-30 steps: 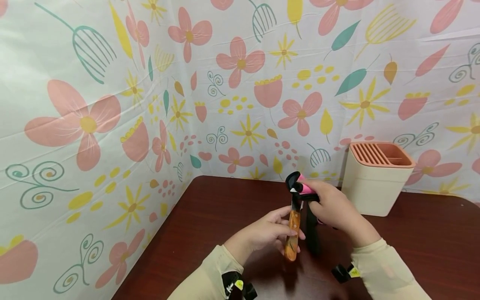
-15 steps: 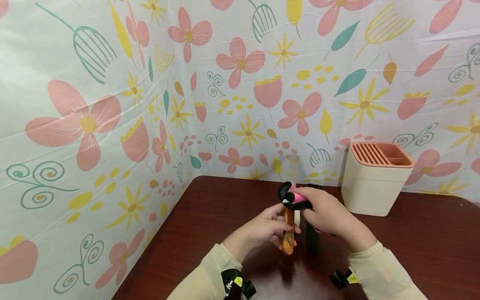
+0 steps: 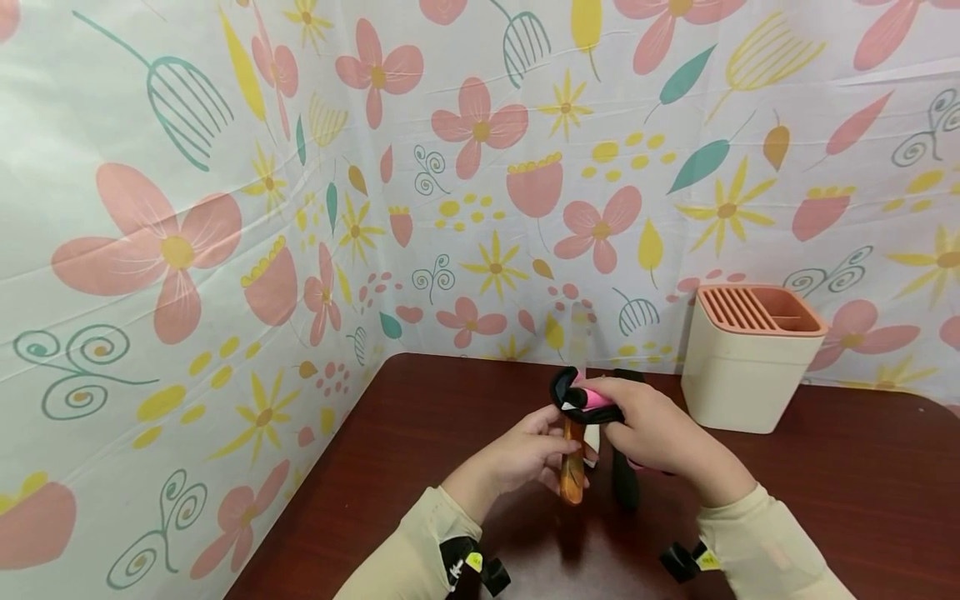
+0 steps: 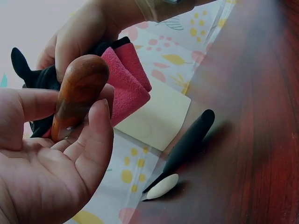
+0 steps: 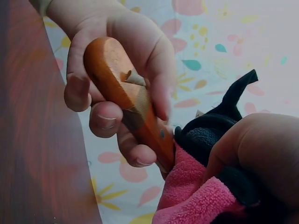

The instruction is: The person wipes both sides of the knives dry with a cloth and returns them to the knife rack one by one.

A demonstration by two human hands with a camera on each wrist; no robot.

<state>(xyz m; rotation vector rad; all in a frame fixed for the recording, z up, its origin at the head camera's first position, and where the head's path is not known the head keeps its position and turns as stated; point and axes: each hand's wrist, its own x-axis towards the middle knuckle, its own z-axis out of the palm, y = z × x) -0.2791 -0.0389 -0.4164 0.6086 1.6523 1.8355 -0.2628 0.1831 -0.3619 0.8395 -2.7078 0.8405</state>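
Observation:
My left hand pinches the wooden handle of a knife between thumb and fingers, the handle pointing down toward me. A pink-and-black cloth is folded around the knife just above the handle, and my right hand grips it there. Above the cloth, a pale blurred blade shape stands up against the wall. In the right wrist view the handle runs straight into the pink cloth. Under the cloth the knife is hidden.
A black handle lies on the dark wooden table below my right hand, with a small whitish handle-like piece beside it in the left wrist view. A cream holder with a slotted orange top stands back right, near the flowered wall cloth.
The cloth has slid down to the top of the handle, covering the dark part visible there before. Both hands and the knife have shifted slightly left, and the pale blade now shows above.

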